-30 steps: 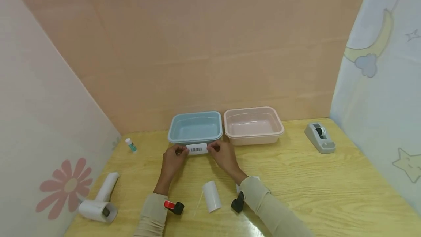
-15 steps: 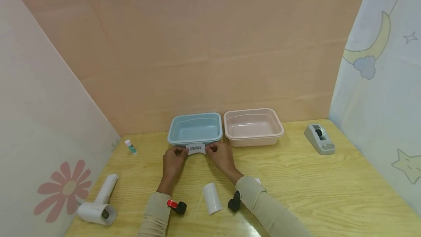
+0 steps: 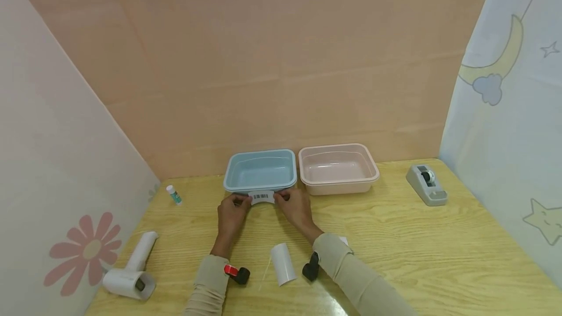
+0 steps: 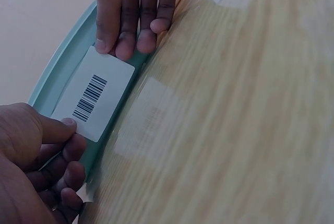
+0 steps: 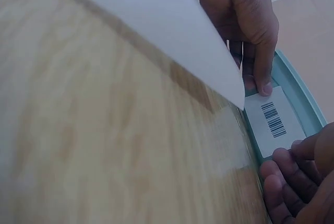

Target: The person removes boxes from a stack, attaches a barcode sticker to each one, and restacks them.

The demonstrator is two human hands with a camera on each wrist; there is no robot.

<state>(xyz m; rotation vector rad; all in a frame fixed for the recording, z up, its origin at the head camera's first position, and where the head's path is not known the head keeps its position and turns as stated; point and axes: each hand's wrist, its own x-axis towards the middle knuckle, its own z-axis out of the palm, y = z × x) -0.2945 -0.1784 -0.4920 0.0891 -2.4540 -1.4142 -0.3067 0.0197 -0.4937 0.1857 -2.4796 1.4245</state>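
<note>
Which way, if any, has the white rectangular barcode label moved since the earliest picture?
Yes, slightly forward: in the head view, the label has moved closer to the stationary light-blue plastic basin.

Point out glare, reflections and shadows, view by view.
Head: bright glare on the yellow wood-grain table near the bottom edge; left wrist: the white rectangular barcode label faintly mirrored in the table; right wrist: a dark, shadow-like band along the curved white sheet, with a highlight at its top.

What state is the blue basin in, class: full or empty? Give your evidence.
Empty. In the head view, the open blue basin shows only its bare floor and inner walls.
</note>
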